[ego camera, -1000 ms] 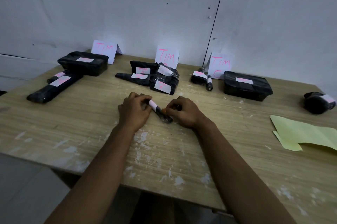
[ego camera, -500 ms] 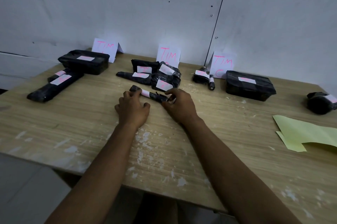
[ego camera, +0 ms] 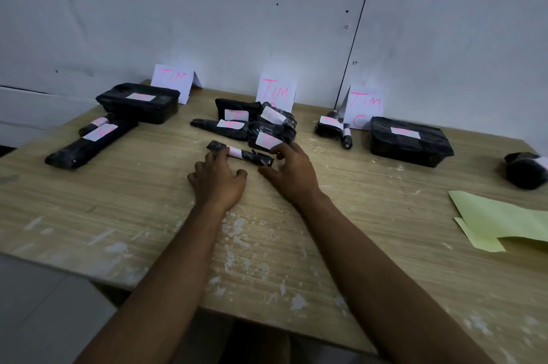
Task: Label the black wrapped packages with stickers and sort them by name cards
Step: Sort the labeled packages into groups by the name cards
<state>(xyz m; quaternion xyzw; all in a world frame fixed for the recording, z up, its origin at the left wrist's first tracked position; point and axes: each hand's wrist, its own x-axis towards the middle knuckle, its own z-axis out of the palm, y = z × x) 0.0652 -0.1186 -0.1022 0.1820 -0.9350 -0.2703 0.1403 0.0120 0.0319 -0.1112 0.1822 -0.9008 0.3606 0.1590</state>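
Note:
A thin black wrapped package (ego camera: 247,154) with a white sticker lies on the wooden table (ego camera: 148,200), just in front of the middle group of packages (ego camera: 267,129). My left hand (ego camera: 218,178) touches its left end with its fingertips. My right hand (ego camera: 292,172) hovers at its right end with fingers spread and holds nothing. Three folded name cards stand along the wall: the left card (ego camera: 172,82), the middle card (ego camera: 277,91) and the right card (ego camera: 366,104), each with pink writing.
Labelled black packages sit by the left card (ego camera: 138,102) and by the right card (ego camera: 410,141). One more black package (ego camera: 525,169) lies alone at the far right edge. A yellow-green sheet (ego camera: 504,221) lies at the right.
Both hands carried the thin package from the table's middle toward the middle card and set it down. My right hand has opened and drawn back from it.

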